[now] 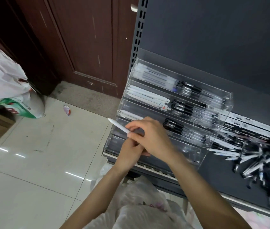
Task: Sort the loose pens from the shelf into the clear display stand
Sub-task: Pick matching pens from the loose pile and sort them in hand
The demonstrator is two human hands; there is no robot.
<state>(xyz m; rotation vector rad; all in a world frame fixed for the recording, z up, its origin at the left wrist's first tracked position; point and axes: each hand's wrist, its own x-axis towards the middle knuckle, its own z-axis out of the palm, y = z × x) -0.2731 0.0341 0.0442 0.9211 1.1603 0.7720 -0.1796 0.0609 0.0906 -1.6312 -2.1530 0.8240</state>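
The dark shelf [230, 171] holds everything at my reach. The clear display stand [172, 103] sits on it, stepped like stairs so each row of pens shows. The pile of loose pens [254, 159] waits to its right, near my picking hand. My right hand [150, 136] pinches one white pen [118, 126] by its end, tip pointing out, over the stand's lower left rows. My left hand [129, 151] sits under it; I cannot tell its grip.
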